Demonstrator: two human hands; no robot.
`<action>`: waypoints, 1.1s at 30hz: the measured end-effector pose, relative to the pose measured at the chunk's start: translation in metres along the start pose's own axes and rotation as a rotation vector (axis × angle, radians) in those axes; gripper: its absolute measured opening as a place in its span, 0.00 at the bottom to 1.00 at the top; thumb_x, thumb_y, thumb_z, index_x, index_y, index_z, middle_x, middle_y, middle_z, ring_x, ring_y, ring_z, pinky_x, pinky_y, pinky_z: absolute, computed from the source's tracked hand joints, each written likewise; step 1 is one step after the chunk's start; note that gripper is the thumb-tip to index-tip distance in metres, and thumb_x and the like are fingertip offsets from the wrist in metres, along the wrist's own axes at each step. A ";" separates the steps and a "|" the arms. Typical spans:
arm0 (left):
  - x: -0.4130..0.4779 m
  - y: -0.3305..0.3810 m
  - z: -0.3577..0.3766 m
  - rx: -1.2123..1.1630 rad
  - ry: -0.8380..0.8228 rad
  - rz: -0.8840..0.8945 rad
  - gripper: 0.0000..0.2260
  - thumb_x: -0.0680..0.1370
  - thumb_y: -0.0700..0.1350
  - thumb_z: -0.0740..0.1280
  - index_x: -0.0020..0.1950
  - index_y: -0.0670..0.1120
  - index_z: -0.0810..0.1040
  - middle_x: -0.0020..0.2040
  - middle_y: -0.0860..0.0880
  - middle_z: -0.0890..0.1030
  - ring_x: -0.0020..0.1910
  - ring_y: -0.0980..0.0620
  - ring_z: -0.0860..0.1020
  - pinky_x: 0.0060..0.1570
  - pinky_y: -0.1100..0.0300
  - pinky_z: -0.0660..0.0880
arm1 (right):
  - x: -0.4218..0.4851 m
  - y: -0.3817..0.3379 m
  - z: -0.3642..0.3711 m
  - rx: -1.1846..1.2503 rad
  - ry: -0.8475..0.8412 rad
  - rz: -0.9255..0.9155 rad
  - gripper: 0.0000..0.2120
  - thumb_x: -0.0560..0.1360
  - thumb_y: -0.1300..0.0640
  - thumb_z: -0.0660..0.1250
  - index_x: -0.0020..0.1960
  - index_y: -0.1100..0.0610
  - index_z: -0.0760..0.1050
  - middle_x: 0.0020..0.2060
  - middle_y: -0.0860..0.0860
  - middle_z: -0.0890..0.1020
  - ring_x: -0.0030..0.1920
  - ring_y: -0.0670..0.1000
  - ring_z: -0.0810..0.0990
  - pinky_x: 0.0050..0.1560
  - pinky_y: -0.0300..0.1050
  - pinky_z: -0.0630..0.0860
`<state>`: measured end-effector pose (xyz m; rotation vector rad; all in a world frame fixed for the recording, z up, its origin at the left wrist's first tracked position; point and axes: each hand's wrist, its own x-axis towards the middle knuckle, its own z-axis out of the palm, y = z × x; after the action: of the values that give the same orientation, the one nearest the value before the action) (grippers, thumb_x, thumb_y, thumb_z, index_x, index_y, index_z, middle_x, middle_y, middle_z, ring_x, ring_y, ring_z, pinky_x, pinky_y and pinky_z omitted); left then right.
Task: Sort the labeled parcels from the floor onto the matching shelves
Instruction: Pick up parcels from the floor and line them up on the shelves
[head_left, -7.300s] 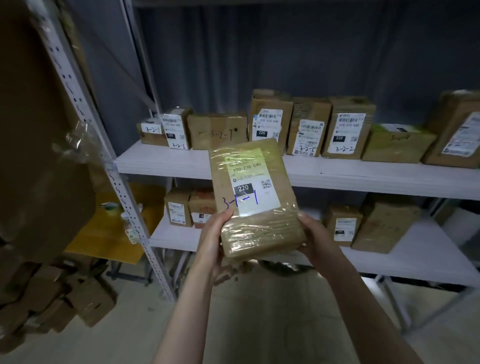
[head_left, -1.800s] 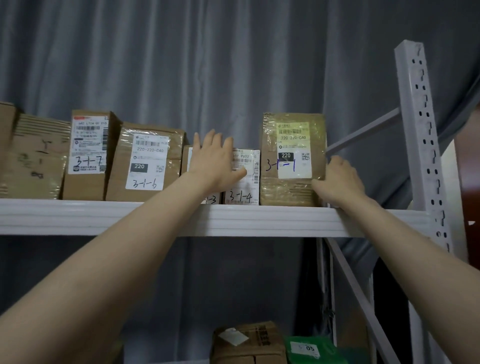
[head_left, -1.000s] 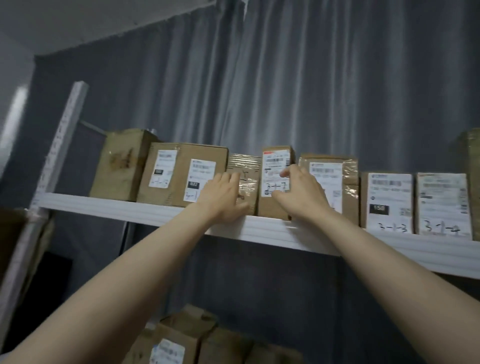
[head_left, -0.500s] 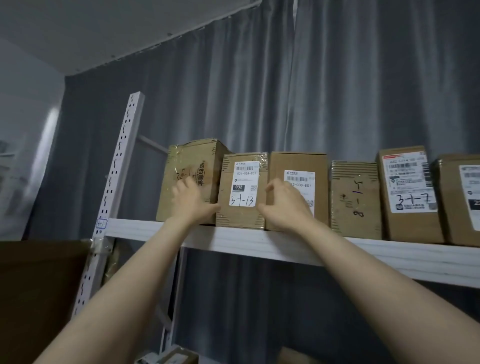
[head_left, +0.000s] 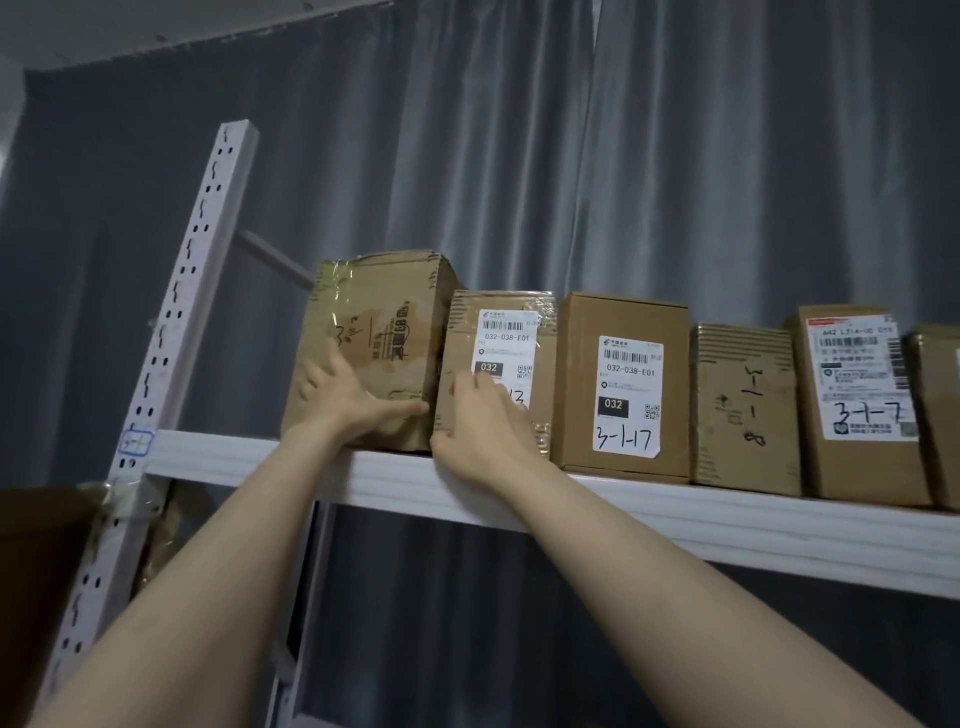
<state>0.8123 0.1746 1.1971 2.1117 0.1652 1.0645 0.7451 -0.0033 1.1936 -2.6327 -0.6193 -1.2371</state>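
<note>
We've slid toward frame left: left hand (head_left: 343, 400) flat on crumpled taped cardboard box (head_left: 374, 312), right hand (head_left: 483, 421) flat on white-labelled brown parcel (head_left: 498, 332); nothing grasped, probably tidying.

- The parcel marked 3-1-17 (head_left: 623, 384) stands upright on the white shelf (head_left: 727, 525).
- Touching its left side: the 032-label parcel (head_left: 501, 332); the right hand (head_left: 483, 421) rests on its front.
- Further left: the taped parcel (head_left: 379, 312); the left hand (head_left: 343, 400) presses flat on its front.
- To its right, one parcel between: the parcel marked 3-1-7 (head_left: 857, 395).
</note>
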 end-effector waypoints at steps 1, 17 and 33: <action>0.004 -0.001 0.001 -0.018 -0.002 -0.009 0.70 0.54 0.74 0.74 0.79 0.47 0.33 0.79 0.35 0.43 0.78 0.36 0.46 0.76 0.39 0.51 | 0.000 0.002 0.001 0.024 0.007 0.013 0.23 0.75 0.54 0.65 0.67 0.58 0.65 0.64 0.56 0.71 0.66 0.59 0.70 0.64 0.59 0.71; 0.009 -0.001 0.002 0.169 0.151 0.184 0.69 0.55 0.80 0.67 0.80 0.44 0.38 0.80 0.36 0.47 0.79 0.38 0.47 0.74 0.34 0.50 | 0.000 0.003 0.000 0.101 -0.072 0.081 0.22 0.75 0.50 0.65 0.66 0.58 0.68 0.61 0.57 0.76 0.60 0.60 0.76 0.56 0.52 0.75; -0.104 0.023 -0.004 0.088 0.018 0.576 0.33 0.75 0.55 0.61 0.75 0.39 0.60 0.76 0.40 0.60 0.75 0.42 0.58 0.73 0.49 0.58 | -0.063 -0.014 0.026 0.166 0.666 -0.186 0.02 0.65 0.58 0.63 0.37 0.55 0.73 0.34 0.49 0.78 0.40 0.55 0.74 0.42 0.49 0.66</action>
<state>0.7375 0.1172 1.1475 2.2893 -0.4210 1.4203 0.7209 -0.0016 1.1284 -1.8824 -0.7952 -1.8851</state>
